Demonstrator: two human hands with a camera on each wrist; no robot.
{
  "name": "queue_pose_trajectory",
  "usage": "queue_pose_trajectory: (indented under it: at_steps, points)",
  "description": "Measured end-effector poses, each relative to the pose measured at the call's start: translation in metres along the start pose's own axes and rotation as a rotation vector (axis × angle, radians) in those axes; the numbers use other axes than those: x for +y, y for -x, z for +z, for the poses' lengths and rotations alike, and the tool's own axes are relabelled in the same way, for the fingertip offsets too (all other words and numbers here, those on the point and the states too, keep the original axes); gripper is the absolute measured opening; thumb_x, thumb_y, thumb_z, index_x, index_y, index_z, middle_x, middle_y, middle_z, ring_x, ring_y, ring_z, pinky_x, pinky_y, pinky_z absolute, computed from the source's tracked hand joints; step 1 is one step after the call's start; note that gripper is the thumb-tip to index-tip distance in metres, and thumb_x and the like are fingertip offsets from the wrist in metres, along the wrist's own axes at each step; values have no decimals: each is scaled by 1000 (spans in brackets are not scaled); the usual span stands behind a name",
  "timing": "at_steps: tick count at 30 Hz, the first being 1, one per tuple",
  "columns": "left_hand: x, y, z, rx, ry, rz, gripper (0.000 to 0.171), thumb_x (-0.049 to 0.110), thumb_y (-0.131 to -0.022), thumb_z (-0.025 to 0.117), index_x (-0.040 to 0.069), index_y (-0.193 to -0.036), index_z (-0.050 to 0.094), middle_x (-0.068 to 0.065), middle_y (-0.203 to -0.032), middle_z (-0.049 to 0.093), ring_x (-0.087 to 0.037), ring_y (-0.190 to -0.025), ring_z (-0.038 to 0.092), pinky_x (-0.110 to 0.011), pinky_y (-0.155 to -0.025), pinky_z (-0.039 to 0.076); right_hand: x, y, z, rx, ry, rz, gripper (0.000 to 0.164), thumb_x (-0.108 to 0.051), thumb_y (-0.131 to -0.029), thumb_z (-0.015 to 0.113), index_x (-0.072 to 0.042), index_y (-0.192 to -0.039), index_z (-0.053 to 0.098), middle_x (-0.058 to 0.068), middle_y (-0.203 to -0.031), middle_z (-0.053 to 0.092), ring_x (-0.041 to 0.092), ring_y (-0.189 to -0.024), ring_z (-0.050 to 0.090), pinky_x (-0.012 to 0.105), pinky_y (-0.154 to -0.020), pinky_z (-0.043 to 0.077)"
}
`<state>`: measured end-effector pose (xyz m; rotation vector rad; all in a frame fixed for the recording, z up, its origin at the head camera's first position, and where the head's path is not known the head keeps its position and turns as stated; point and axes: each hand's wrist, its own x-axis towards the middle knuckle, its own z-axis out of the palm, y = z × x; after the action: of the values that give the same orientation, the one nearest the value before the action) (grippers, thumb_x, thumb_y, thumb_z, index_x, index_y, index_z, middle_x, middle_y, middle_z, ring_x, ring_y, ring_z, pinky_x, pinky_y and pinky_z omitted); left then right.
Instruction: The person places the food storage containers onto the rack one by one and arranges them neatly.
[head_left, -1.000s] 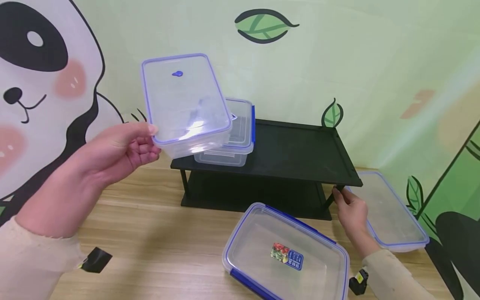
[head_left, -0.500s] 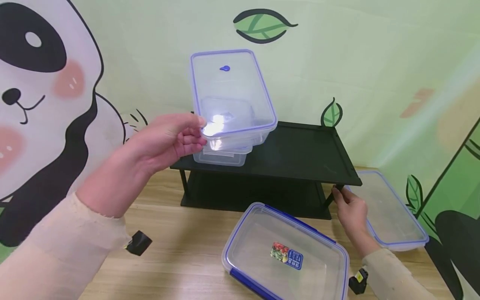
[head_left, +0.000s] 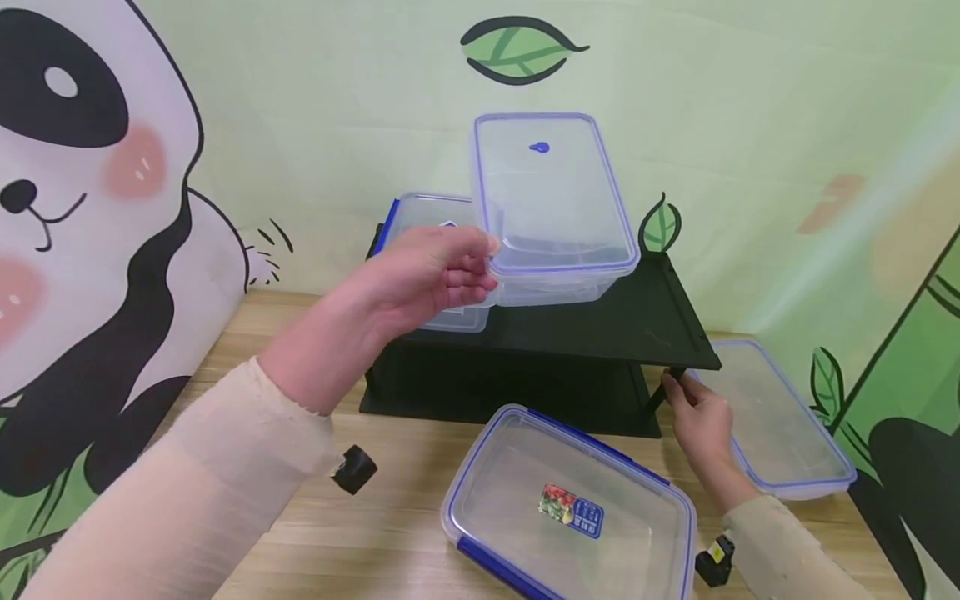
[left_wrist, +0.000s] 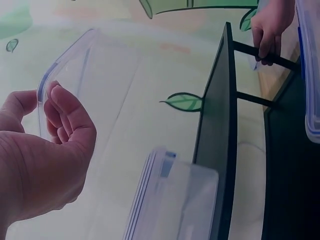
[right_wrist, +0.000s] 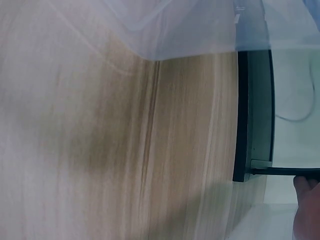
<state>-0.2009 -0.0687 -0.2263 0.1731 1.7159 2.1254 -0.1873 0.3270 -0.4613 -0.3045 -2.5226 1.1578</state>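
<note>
My left hand (head_left: pixel 431 279) pinches the near left corner of a clear food container (head_left: pixel 555 200) with a pale blue rim and a small blue valve on its lid. In the head view the container overlaps the top shelf of a black two-tier rack (head_left: pixel 600 329); the left wrist view shows it raised above that shelf. At the rack's left end sits another lidded container (head_left: pixel 431 212) with a dark blue clip, partly hidden behind my left hand. Low at the rack's right front, my right hand (head_left: pixel 701 412) grips the black leg (left_wrist: pixel 265 54) between finger and thumb.
A large lidded container (head_left: pixel 600 500) with blue clips and a fruit sticker lies on the wooden table (head_left: pixel 322 533) in front of the rack. Beyond my right hand lies a further container (head_left: pixel 787 425). A panda-and-leaf backdrop (head_left: pixel 337 125) rises behind.
My left hand has carried its container rightward, from left of the rack to over its shelf, uncovering the container at the left end. My right hand stays at the rack's leg.
</note>
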Motion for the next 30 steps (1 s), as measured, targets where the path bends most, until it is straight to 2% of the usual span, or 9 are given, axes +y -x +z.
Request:
queue_pose_trajectory:
  at_steps: [4,12,22,27,30]
  points:
    - [-3,-9,11,3,-20,-12,19,15,-104,66,0,-116,63,-8,-91,62,-20,-81,67,-23,-79,60,-1,0,2,-4,-2,7,40,-29,-111,60,2,-133,73,24,-125,74,37,-117,71,-1,-74,39]
    - [-8,-25,23,-12,-51,-35,23,19,-105,67,1,-118,63,-10,-101,62,-22,-91,65,-23,-85,58,-2,0,4,-12,-29,9,40,-28,-111,61,3,-135,71,25,-127,72,38,-120,70,-2,-76,38]
    - [-17,-45,36,-8,-6,-86,20,16,-105,67,2,-118,63,-9,-96,65,-20,-83,66,-22,-78,59,-3,0,3,-18,-30,19,41,-28,-111,61,2,-136,71,25,-129,72,38,-120,70,-2,-77,40]
    - [-26,-55,44,-6,13,-118,19,16,-104,69,2,-116,63,-10,-94,66,-19,-81,66,-22,-77,58,-3,0,2,-25,-19,28,42,-29,-111,60,2,-138,69,25,-131,71,38,-121,70,6,-85,48]
    - [-31,-58,49,-7,18,-131,21,16,-104,69,2,-118,63,-10,-95,66,-19,-82,66,-21,-78,58,-3,1,2,-28,-13,30,42,-30,-112,59,2,-138,69,25,-131,71,38,-121,70,6,-85,48]
